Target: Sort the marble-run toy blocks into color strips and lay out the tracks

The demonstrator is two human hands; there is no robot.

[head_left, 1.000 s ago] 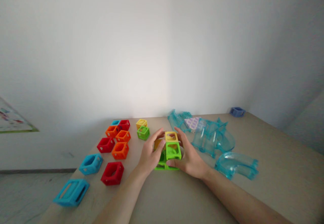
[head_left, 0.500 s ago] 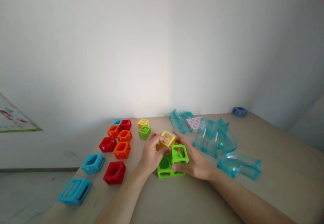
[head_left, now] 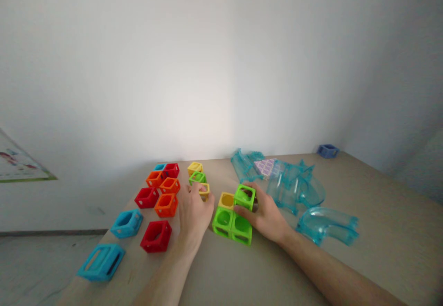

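Observation:
My left hand [head_left: 196, 207] is closed round a small yellow cube frame [head_left: 205, 190], just in front of a loose green cube [head_left: 197, 177] and another yellow cube [head_left: 195, 168]. Right of it, at the middle of the table, green cubes [head_left: 232, 225] are joined with a yellow one [head_left: 226, 200]. My right hand [head_left: 265, 213] grips the raised green cube [head_left: 245, 195] at the back right of this group, thumb in front and fingers behind. Part of that cube's right side is hidden by the fingers.
Red, orange and blue cubes [head_left: 156, 237] stand at the left of the table [head_left: 270, 278]. Clear teal track pieces [head_left: 327, 223] and a purple patterned piece [head_left: 266, 168] lie at the right. A dark blue piece [head_left: 327, 151] sits in the back right corner by the wall.
My left hand has moved left with the yellow cube, away from the group. The green group has turned a little, and my right hand now holds its raised green cube.

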